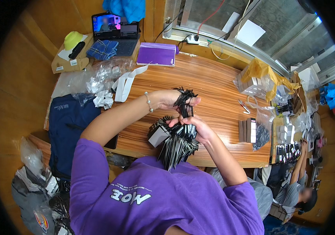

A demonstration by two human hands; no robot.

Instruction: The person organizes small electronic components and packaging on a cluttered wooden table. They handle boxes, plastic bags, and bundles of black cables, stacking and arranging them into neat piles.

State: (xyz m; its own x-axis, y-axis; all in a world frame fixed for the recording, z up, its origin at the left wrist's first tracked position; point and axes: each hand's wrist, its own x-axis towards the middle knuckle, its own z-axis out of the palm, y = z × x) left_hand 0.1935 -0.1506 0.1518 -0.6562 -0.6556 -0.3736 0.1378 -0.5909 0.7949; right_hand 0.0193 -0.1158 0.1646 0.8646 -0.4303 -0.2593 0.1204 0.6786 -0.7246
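Note:
Over the near edge of the wooden table I hold up a thick bunch of black hang tags [180, 145], their cards fanned out and hanging down. Dark string loops [185, 95] gather at the top of the bunch. My left hand [171, 99] is closed round these strings, its thumb pointing right. Just below, my right hand [196, 127] grips the bunch where the strings meet the cards. One pale rectangular card [158, 136] faces up at the bunch's left side. Some fingers of both hands are hidden behind the strings and tags.
The wooden table [210, 92] bears a purple folder [157, 54], a laptop [127, 45], clear plastic bags [93, 78], red-handled snips [244, 106] and small dark boxes [248, 130]. A dark blue bag [69, 129] is at the left. Another person [292, 192] works at the right beside packed tags [287, 153].

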